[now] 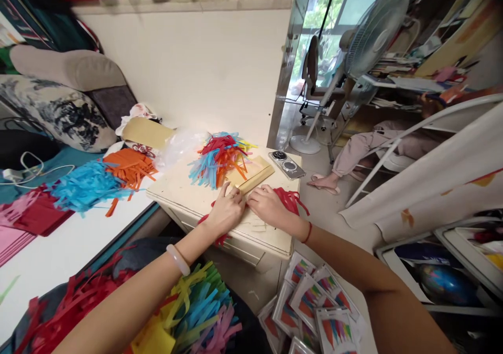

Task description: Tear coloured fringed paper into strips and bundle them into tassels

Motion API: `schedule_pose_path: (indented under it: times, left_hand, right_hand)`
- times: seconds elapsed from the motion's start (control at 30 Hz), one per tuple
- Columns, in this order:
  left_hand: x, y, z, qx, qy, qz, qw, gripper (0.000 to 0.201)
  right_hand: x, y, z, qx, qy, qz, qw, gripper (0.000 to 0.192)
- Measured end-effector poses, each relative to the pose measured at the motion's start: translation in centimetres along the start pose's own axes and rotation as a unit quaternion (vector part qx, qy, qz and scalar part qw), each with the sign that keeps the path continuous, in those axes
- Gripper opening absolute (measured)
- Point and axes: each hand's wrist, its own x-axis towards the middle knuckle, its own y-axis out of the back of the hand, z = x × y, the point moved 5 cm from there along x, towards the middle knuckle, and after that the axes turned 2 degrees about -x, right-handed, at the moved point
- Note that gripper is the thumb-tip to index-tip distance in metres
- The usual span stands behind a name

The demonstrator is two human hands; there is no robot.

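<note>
Both my hands rest on a small cream table [271, 239]. My left hand [226, 211] presses flat on red paper strips, its fingers reaching a tan cardboard piece [255, 175]. Touching it on the right, my right hand [268, 205] lies palm down over a bunch of red fringed paper [290, 200]. Behind the hands sits a mixed pile of red, blue, orange and yellow paper strips [219, 157]. Whether either hand pinches a strip is hidden under the palms.
A phone [286, 164] lies at the table's far right corner. Blue fringe [84, 185] and orange fringe [129, 166] lie on the left surface. Packaged colour fringes [310, 304] sit at lower right. A standing fan [369, 34] and another person's legs [353, 152] are beyond.
</note>
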Motion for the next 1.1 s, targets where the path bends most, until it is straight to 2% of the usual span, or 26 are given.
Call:
schedule_pose_path:
  times: [0.13,0.23,0.37,0.5,0.57,0.63,0.77,0.93,1.0,1.1]
  left_hand:
    - [-1.0,0.0,0.3,-0.021,0.033,0.019,0.999,0.025]
    - [-1.6,0.0,0.4,-0.027,0.048,0.014,0.998,0.023]
    - [-2.2,0.2,-0.2,-0.075,0.092,0.015,0.993,0.023]
    - [-3.0,0.1,-1.9,-0.202,0.193,0.026,0.96,0.015]
    - [-3.5,-0.3,-2.7,-0.252,0.24,0.025,0.937,0.014]
    - [-3.7,-0.7,-3.3,-0.267,0.274,0.02,0.924,0.016]
    - [-3.6,-0.9,-3.5,-0.227,0.298,-0.014,0.927,0.016]
    - [-2.5,-0.6,-3.1,-0.152,0.279,-0.068,0.946,0.02]
    - [-2.1,-0.5,-2.9,-0.148,0.27,-0.07,0.949,0.015]
    - [-1.8,-0.3,-2.1,-0.154,0.212,-0.054,0.963,0.019]
  right_hand:
    - [-1.0,-0.8,0.3,0.02,-0.003,0.017,1.0,0.018]
    - [-2.8,-0.6,1.6,0.067,-0.024,0.061,0.996,0.018]
    - [-5.0,-0.5,3.8,0.168,-0.083,0.118,0.975,0.018]
    - [-6.0,-1.0,5.9,0.295,-0.184,0.121,0.93,0.014]
    - [-6.1,-1.1,6.3,0.336,-0.21,0.112,0.911,0.016]
    - [-5.9,-1.2,6.3,0.346,-0.221,0.099,0.907,0.017]
    - [-5.6,-1.0,6.0,0.304,-0.241,0.064,0.919,0.017]
    - [-4.8,-0.2,5.1,0.198,-0.237,0.001,0.951,0.01]
    - [-4.3,0.1,4.3,0.143,-0.2,-0.014,0.969,0.01]
    - [-3.7,0.3,2.4,0.063,-0.07,-0.026,0.995,0.036]
